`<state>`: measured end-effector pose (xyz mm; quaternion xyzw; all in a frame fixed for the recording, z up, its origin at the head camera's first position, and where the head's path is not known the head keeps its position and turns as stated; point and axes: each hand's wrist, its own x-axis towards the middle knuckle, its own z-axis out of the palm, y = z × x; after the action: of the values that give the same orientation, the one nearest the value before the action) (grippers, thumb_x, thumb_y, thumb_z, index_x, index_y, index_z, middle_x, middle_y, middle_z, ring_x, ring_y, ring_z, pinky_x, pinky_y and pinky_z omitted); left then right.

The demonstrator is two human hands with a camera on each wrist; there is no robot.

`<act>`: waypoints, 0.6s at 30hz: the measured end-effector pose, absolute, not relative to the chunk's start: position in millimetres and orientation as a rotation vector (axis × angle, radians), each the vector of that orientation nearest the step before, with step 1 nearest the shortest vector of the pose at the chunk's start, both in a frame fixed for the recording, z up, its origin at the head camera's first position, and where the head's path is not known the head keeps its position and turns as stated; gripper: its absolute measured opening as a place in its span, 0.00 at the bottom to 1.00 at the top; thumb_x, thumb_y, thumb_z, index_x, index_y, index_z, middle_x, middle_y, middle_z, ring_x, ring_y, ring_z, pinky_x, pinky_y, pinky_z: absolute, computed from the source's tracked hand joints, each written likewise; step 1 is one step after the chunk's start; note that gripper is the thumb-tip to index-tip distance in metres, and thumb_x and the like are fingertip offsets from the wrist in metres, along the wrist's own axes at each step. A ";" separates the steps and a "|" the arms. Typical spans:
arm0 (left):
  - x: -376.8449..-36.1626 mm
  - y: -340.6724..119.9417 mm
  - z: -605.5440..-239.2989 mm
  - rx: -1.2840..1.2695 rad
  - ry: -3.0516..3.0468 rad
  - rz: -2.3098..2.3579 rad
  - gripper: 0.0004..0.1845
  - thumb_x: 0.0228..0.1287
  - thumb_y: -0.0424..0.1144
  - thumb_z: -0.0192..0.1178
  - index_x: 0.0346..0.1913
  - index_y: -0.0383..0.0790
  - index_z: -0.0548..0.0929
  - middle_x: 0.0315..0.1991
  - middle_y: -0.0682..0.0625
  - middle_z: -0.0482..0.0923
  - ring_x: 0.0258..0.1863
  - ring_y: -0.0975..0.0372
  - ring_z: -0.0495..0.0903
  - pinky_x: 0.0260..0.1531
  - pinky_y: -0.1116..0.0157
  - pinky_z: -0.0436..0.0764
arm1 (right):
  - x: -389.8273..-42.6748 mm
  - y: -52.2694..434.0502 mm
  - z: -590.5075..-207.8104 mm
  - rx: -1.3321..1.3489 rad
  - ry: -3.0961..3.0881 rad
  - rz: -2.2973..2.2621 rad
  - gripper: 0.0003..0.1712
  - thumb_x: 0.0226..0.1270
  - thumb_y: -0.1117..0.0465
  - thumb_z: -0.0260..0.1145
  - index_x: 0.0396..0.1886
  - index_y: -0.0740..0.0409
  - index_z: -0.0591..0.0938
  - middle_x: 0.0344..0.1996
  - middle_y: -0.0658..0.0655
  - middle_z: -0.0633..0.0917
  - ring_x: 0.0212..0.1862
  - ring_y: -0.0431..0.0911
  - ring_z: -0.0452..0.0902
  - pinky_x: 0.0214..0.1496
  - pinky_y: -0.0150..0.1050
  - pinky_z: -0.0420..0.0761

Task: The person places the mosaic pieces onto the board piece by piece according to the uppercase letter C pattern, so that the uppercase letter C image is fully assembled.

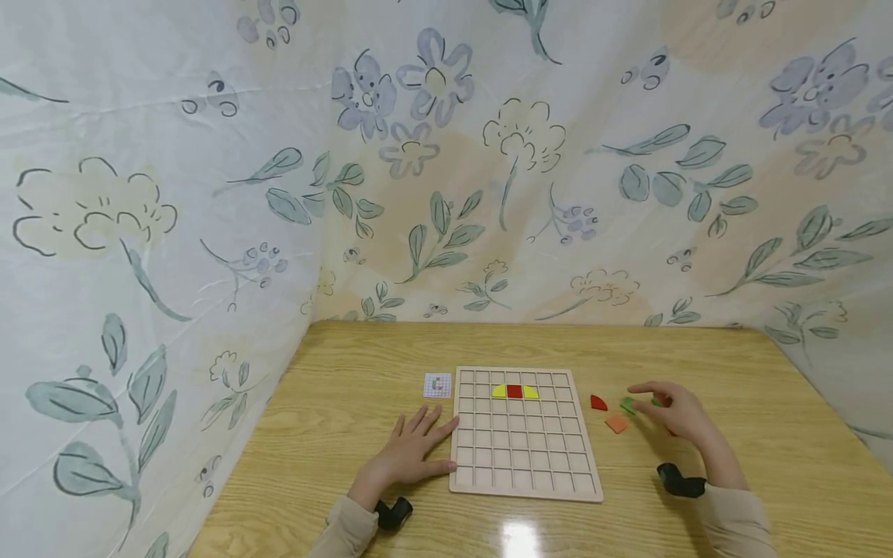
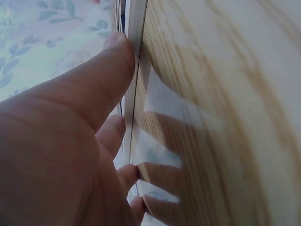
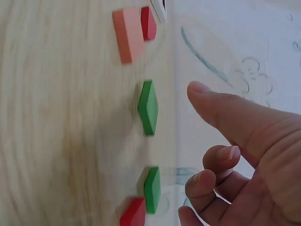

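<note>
Head view: right hand [image 1: 673,411] hovers loosely curled, holding nothing, green piece [image 1: 627,404] just beside fingertips.

Person, two bare hands. Left hand [image 1: 412,446]: no rings or gloves; short plain nails; a beige long sleeve [image 1: 342,527] ending at the wrist; a small black wrist-worn camera unit [image 1: 394,513] strapped just behind the hand. Right hand [image 1: 677,415]: bare likewise, short unpainted nails; a matching beige sleeve [image 1: 732,519]; a like black camera unit [image 1: 680,482] at the wrist.
</note>
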<state>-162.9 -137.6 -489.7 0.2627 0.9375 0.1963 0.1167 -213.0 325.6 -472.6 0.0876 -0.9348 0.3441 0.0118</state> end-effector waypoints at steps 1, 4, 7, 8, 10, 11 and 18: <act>-163.0 -137.5 -489.7 0.770 2.744 0.573 0.38 0.62 0.63 0.50 0.73 0.54 0.54 0.74 0.43 0.44 0.72 0.46 0.39 0.65 0.39 0.40 | -212.3 327.8 -472.7 0.271 -2.909 1.058 0.19 0.62 0.56 0.65 0.49 0.61 0.81 0.20 0.50 0.62 0.22 0.38 0.55 0.24 0.33 0.57; -163.5 -137.4 -489.4 0.770 2.739 0.573 0.38 0.62 0.63 0.49 0.73 0.54 0.54 0.74 0.43 0.44 0.72 0.46 0.39 0.65 0.39 0.40 | -209.7 334.6 -472.1 0.256 -2.910 1.042 0.19 0.62 0.55 0.65 0.49 0.62 0.81 0.24 0.56 0.69 0.27 0.42 0.58 0.27 0.35 0.59; -164.0 -137.4 -489.5 0.767 2.734 0.572 0.39 0.62 0.63 0.49 0.73 0.54 0.53 0.74 0.43 0.44 0.72 0.46 0.39 0.65 0.39 0.39 | -206.9 342.1 -471.7 0.243 -2.925 1.056 0.21 0.63 0.54 0.64 0.50 0.63 0.80 0.40 0.69 0.76 0.36 0.52 0.69 0.35 0.43 0.71; -164.1 -137.3 -489.5 0.766 2.734 0.571 0.39 0.62 0.63 0.49 0.73 0.54 0.53 0.74 0.43 0.44 0.72 0.46 0.39 0.65 0.39 0.39 | -206.3 344.9 -472.0 0.242 -2.934 1.056 0.21 0.63 0.54 0.64 0.51 0.63 0.80 0.46 0.72 0.75 0.41 0.57 0.70 0.38 0.48 0.73; -164.4 -137.3 -490.1 0.764 2.735 0.566 0.39 0.62 0.64 0.49 0.73 0.54 0.53 0.74 0.43 0.44 0.72 0.46 0.39 0.65 0.39 0.40 | -205.4 350.4 -473.2 0.230 -2.951 1.052 0.22 0.64 0.53 0.63 0.52 0.64 0.79 0.54 0.75 0.72 0.48 0.63 0.70 0.43 0.55 0.73; -164.6 -137.3 -490.3 0.763 2.736 0.565 0.39 0.62 0.64 0.49 0.73 0.55 0.53 0.74 0.43 0.43 0.72 0.46 0.39 0.65 0.39 0.40 | -205.3 353.0 -473.8 0.223 -2.961 1.046 0.23 0.64 0.53 0.63 0.53 0.64 0.79 0.56 0.76 0.70 0.50 0.66 0.69 0.44 0.57 0.73; -164.3 -137.3 -489.9 0.765 2.734 0.577 0.39 0.62 0.64 0.49 0.73 0.54 0.53 0.74 0.43 0.43 0.72 0.46 0.39 0.65 0.38 0.40 | -206.3 364.6 -477.3 0.190 -3.006 0.981 0.26 0.64 0.50 0.63 0.55 0.64 0.78 0.47 0.71 0.74 0.38 0.54 0.69 0.32 0.42 0.69</act>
<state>-164.3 -137.3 -489.9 0.2621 0.9366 0.1977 0.1222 -206.3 364.6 -477.3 0.0598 -0.9489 0.3097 -0.0132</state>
